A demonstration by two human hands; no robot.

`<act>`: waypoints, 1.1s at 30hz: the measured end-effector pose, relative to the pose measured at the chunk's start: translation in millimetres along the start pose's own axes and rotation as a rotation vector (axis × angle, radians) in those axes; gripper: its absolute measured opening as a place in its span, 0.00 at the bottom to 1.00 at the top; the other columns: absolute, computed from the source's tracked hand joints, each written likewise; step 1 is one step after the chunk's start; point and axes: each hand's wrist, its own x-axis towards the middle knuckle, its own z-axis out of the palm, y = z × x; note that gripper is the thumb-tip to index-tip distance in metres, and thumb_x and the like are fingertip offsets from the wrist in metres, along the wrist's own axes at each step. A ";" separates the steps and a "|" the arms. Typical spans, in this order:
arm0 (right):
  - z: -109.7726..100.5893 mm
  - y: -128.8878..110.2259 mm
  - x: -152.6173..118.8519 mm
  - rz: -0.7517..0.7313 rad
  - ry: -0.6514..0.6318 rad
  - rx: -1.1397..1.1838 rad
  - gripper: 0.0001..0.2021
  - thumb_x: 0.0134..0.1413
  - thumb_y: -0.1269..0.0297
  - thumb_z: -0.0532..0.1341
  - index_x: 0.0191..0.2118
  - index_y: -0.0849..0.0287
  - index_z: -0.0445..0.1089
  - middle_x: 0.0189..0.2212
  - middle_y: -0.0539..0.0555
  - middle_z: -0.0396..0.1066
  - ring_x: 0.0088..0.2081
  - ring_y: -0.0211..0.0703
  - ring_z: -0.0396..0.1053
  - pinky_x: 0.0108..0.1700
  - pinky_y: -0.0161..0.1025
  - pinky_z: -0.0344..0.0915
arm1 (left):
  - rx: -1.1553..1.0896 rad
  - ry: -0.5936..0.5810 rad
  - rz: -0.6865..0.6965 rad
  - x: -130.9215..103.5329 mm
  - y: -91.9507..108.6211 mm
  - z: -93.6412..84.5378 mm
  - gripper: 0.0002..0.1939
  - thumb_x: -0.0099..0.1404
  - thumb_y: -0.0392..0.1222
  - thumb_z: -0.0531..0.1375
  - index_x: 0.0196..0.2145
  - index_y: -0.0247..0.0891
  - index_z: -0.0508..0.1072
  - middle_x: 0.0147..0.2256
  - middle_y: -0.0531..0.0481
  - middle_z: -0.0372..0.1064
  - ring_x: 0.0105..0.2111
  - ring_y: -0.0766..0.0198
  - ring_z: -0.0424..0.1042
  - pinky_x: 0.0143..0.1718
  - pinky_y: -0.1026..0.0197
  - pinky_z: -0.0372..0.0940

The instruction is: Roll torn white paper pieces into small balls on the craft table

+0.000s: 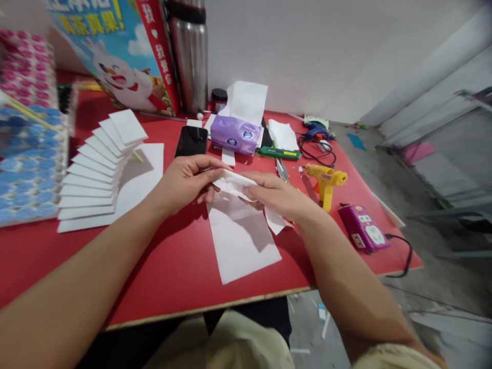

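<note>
Both my hands meet over the middle of the red table, pinching a folded white tissue (232, 182) between them. My left hand (192, 179) grips its left end with thumb and fingers. On the other end, my right hand (274, 192) is closed with the thumb on top; some of its fingertips are hidden underneath. Below the hands a white sheet (244, 246), probably another tissue, lies flat on the table. A smaller crumpled white piece (275, 221) lies under my right wrist. Behind the hands sits a purple tissue pack (235, 134) with one tissue sticking out.
Left stands a fanned stair of white boards (90, 179) on a white base. Behind are a phone (191, 141), a steel flask (190, 61) and a printed bag (115, 56). Right lie a green cutter (279, 152), a yellow glue gun (326, 182) and a purple power strip (363, 228).
</note>
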 end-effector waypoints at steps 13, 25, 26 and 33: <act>-5.9 -1.4 -4.7 0.173 -0.292 0.513 0.24 0.55 0.48 0.69 0.51 0.62 0.77 0.48 0.63 0.79 0.49 0.54 0.78 0.54 0.49 0.72 | -0.010 -0.117 0.039 -6.4 9.8 0.7 0.07 0.61 0.37 0.66 0.37 0.36 0.83 0.27 0.49 0.74 0.23 0.68 0.70 0.23 0.67 0.64; 1.0 1.6 0.0 0.139 -0.201 0.319 0.10 0.60 0.63 0.67 0.42 0.65 0.77 0.25 0.47 0.63 0.24 0.29 0.58 0.24 0.28 0.58 | 0.063 -0.095 0.108 -6.4 6.4 6.2 0.08 0.60 0.34 0.65 0.37 0.36 0.84 0.33 0.47 0.75 0.25 0.69 0.69 0.28 0.65 0.64; 0.8 2.8 0.1 0.121 -0.175 0.242 0.10 0.61 0.61 0.66 0.41 0.65 0.77 0.24 0.46 0.62 0.24 0.30 0.59 0.24 0.29 0.59 | 0.041 -0.088 0.092 -6.1 5.3 6.5 0.08 0.59 0.34 0.65 0.37 0.36 0.84 0.32 0.48 0.75 0.25 0.69 0.69 0.27 0.66 0.64; 4.1 2.3 0.5 0.111 -0.134 0.024 0.14 0.63 0.56 0.64 0.34 0.63 0.73 0.20 0.43 0.53 0.20 0.30 0.51 0.23 0.30 0.54 | -0.196 -0.119 -0.156 -4.0 2.0 6.2 0.16 0.65 0.50 0.65 0.45 0.37 0.76 0.26 0.48 0.74 0.17 0.69 0.66 0.17 0.68 0.56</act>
